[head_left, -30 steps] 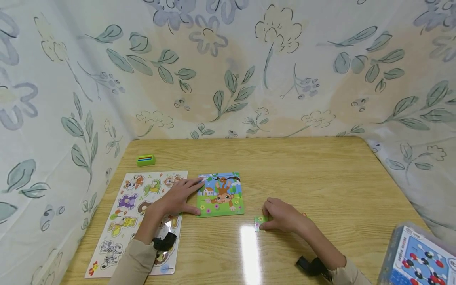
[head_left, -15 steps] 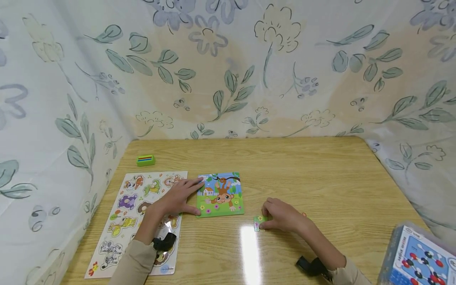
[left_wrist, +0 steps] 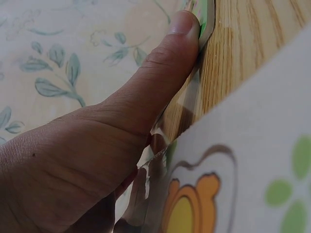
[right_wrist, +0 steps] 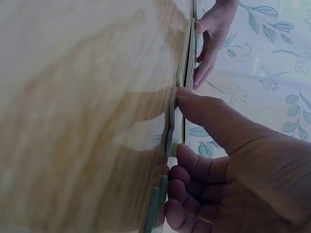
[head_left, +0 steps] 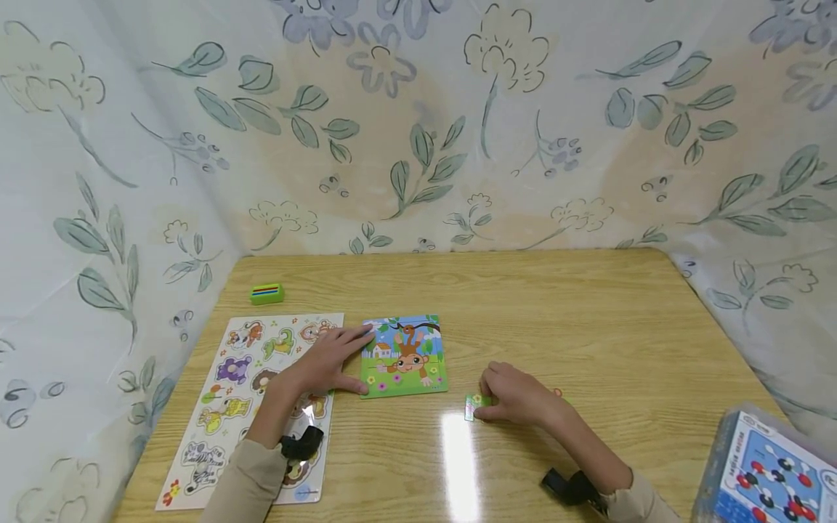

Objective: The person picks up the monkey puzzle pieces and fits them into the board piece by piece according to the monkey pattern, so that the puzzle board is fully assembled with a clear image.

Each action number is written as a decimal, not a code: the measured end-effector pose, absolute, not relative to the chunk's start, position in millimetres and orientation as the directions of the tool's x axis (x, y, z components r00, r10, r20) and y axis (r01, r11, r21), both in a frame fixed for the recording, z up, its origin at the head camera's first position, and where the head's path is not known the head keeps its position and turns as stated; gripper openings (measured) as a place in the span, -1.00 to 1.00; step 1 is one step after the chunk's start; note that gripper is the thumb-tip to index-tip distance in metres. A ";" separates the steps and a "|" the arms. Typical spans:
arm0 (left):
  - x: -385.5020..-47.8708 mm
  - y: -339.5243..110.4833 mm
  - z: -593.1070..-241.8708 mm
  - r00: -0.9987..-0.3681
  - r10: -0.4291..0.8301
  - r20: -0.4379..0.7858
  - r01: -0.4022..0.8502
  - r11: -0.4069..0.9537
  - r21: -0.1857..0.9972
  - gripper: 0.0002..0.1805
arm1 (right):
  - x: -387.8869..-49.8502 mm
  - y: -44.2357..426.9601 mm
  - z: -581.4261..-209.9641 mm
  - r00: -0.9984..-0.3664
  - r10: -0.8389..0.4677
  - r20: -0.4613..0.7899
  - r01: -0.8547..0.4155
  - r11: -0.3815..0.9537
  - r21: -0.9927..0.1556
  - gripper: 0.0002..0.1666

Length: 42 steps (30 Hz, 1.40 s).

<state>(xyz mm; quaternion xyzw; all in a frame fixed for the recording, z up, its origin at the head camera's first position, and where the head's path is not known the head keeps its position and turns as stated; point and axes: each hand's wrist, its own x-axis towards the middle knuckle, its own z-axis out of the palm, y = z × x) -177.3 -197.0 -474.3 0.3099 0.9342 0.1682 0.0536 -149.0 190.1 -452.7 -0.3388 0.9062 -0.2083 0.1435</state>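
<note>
A square monkey jigsaw puzzle point(head_left: 405, 357) lies flat at mid-table. My left hand point(head_left: 332, 361) rests along its left edge, fingers and thumb spread, the thumb at the near corner. In the left wrist view the thumb point(left_wrist: 165, 58) touches the puzzle's rim. To the right, my right hand point(head_left: 516, 394) pinches a small green jigsaw piece point(head_left: 470, 410) with a flower on it, low at the tabletop. The right wrist view has thumb and index finger at the two ends of the piece point(right_wrist: 171, 124), other fingers curled. The hand hides part of it.
More pieces point(right_wrist: 156, 206) lie beside the right hand's lower fingers, mostly hidden in the head view. An animal peg board point(head_left: 219, 385) lies under the left forearm. A green striped block point(head_left: 267, 293) sits behind it. A molecule-model box point(head_left: 771, 468) stands front right.
The right hand and its piece have shifted very slightly left. The left hand stays at the puzzle's edge.
</note>
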 end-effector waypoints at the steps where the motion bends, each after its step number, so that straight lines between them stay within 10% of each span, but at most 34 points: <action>1: -176.4 -196.5 -473.8 -0.804 0.595 0.002 0.559 0.753 0.348 0.09 | -148.5 190.4 -453.1 -0.728 -0.676 -0.115 -0.559 0.681 -0.473 -0.62; 42: -174.2 -195.5 -474.8 -0.813 0.582 -0.013 0.541 0.763 0.354 0.10 | -137.6 188.7 -439.3 -0.703 -0.703 -0.110 -0.610 0.675 -0.415 -0.60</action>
